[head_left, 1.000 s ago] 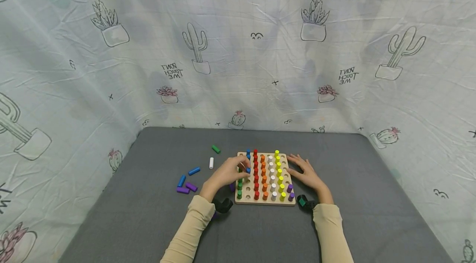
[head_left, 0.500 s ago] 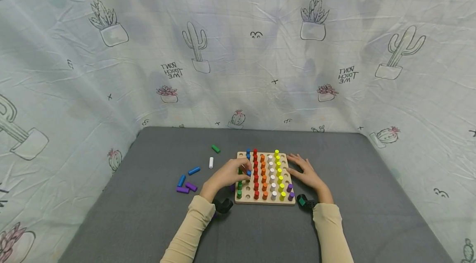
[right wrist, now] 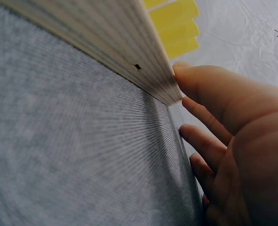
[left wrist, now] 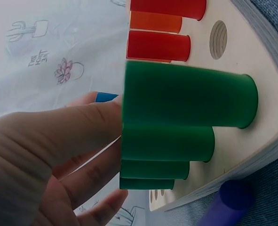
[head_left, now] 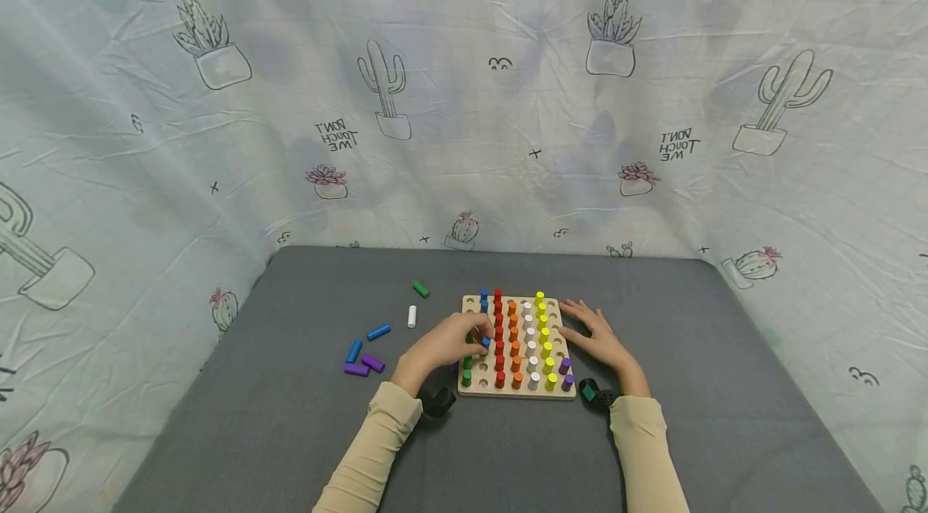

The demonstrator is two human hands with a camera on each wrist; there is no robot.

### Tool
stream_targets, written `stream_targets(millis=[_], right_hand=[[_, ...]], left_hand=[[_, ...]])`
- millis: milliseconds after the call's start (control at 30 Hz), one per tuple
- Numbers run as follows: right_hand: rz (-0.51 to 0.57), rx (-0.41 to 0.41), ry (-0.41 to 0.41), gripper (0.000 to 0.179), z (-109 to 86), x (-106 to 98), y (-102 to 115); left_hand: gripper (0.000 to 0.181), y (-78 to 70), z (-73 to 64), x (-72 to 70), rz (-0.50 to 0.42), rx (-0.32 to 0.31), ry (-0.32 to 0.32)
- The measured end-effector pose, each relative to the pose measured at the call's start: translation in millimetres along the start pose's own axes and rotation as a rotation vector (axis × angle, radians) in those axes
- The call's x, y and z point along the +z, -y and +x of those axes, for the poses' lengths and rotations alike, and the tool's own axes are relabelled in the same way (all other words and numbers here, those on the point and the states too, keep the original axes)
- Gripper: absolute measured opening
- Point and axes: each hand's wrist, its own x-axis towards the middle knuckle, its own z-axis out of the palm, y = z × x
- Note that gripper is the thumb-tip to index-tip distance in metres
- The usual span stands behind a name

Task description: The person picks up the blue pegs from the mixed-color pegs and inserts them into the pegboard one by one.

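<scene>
Between thumb and fingers of my left hand (head_left: 444,340) is a blue peg (head_left: 486,342), held over the blue column of a wooden pegboard (head_left: 518,395). In the left wrist view, green pegs (left wrist: 190,94) stand upright in front of the hand, and only the end of the blue peg (left wrist: 106,97) shows; its lower end is hidden. My right hand (head_left: 600,342) lies at the board's right side with fingers extended. Its thumb touches the board's edge (right wrist: 169,84) in the right wrist view.
Red pegs (head_left: 499,348), orange, white and yellow pegs (head_left: 547,350) fill columns on the board. Two purple pegs (head_left: 566,374) stand at its front right. Loose blue (head_left: 379,332), purple (head_left: 356,370), white (head_left: 412,316) and green (head_left: 421,289) pegs lie left on the grey table (head_left: 507,465).
My left hand has moved slightly along the blue column toward the board's near edge, carrying the blue peg. The right hand stays in place.
</scene>
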Motion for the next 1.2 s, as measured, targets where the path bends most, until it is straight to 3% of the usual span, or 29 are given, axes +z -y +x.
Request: stream_targets(millis=[1200], right_hand=[[0.006,0.063,0.047,0.058,1.7,-1.5,5.3]], left_hand=[[0.014,-1.8,-2.6,-2.2,-0.006,0.002,0.017]])
